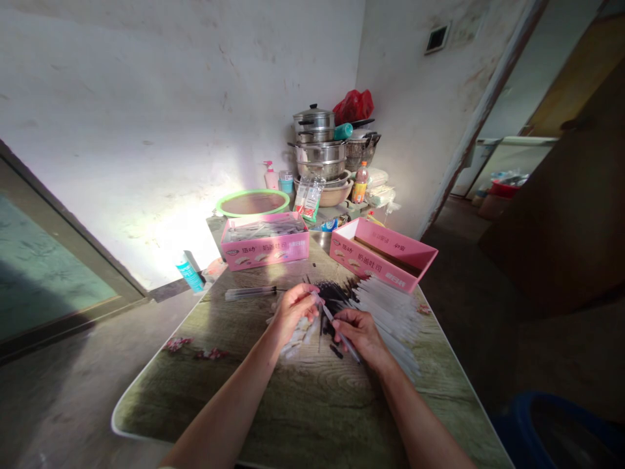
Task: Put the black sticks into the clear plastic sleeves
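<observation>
Above the middle of the table (195,397), my left hand (293,307) pinches a small translucent piece, apparently a pen cap (316,297). A clear pen (347,345) is in my right hand (360,331), slanted with its upper end close to the left fingertips; whether cap and pen touch I cannot tell. Beneath the left hand lie pale translucent pieces (293,345). Behind the hands is a heap of thin black parts (336,294). Many long clear tubes (390,316) are spread to the right of my right hand. Several finished-looking pens (250,293) lie side by side on the left.
A pink box (266,254) full of clear pens stands at the back left. Another pink box (385,264), open, is at the back right. Behind them are a green-rimmed tray (252,203), stacked steel pots (319,159) and an orange-capped bottle (360,184). A blue tub (525,423) stands lower right.
</observation>
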Available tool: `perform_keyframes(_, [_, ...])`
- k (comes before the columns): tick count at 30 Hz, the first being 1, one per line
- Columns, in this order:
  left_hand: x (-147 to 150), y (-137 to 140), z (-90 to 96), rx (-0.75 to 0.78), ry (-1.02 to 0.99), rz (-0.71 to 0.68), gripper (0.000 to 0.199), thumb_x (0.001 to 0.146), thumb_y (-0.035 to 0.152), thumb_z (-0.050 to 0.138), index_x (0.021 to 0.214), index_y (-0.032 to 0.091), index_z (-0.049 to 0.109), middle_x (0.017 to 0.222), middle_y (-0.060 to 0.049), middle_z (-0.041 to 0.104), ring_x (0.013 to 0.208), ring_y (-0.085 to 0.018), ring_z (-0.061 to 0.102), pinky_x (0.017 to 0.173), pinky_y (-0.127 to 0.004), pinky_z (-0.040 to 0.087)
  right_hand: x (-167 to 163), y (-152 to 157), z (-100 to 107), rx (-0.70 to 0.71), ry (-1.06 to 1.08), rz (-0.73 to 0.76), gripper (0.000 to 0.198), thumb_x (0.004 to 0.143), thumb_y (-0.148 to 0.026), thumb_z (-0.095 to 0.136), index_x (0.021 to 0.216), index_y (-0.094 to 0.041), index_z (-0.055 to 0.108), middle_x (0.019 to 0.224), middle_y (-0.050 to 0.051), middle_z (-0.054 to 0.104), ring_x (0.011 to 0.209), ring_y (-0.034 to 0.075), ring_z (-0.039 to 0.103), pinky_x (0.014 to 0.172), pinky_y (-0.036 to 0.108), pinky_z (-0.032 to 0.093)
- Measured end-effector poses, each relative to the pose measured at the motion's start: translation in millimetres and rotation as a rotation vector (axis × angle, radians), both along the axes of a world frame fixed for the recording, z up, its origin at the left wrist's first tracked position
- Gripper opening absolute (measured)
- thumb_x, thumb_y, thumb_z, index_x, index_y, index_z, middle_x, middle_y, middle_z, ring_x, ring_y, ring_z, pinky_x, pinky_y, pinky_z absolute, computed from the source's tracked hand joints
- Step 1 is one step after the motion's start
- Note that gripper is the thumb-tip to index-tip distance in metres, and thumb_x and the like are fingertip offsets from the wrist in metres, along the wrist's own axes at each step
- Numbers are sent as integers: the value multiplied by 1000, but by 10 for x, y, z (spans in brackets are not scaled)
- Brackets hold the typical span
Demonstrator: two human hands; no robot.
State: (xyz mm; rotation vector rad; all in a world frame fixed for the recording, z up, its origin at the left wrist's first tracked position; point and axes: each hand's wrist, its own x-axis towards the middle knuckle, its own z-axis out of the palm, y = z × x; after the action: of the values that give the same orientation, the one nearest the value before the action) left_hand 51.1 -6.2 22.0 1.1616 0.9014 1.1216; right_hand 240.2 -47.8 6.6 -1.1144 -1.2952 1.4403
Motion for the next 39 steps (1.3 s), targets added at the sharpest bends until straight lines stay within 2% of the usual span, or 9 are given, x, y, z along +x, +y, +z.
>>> perform_keyframes(8, [-2, 5, 13, -19, -29, 16, 39, 75, 42, 70, 99, 14, 57, 82, -7, 70, 59, -11, 63, 50, -19, 47, 16, 32, -4, 95, -35, -36, 27, 76, -41, 69, 76, -14, 69, 55, -1, 64, 39, 7, 47, 39, 19, 36])
perform_keyframes(14, [36, -10, -14, -41, 17, -21, 40, 71, 43, 73, 95, 15, 59, 81, -5, 68, 62, -12, 65, 53, -21, 50, -3, 29, -23, 31, -58, -63, 28, 73, -43, 70, 78, -15, 69, 55, -2, 64, 38, 9, 52, 35, 18, 34])
perform_keyframes(19, [52, -2, -65, 2, 61, -21, 34, 70, 41, 74, 88, 15, 61, 75, -2, 66, 62, -13, 65, 55, -22, 52, -13, 32, -21, 57, -100, -101, 31, 73, -44, 69, 83, -16, 73, 54, -2, 63, 34, 8, 48, 33, 18, 33])
perform_keyframes(27, [46, 4, -86, -10, 47, -1, 36, 66, 37, 80, 85, 12, 62, 68, -2, 66, 57, -13, 65, 54, -24, 53, -13, 35, -3, 101, -148, -110, 25, 75, -41, 68, 72, -16, 73, 52, -1, 62, 33, 7, 42, 35, 19, 30])
perform_keyframes(39, [65, -42, -59, -2, -2, -32, 40, 63, 39, 81, 84, 12, 61, 68, -3, 69, 58, -14, 67, 58, -26, 55, 14, -2, 31, -26, 15, -78, 30, 73, -43, 70, 73, -13, 71, 50, -3, 60, 30, 5, 38, 31, 19, 22])
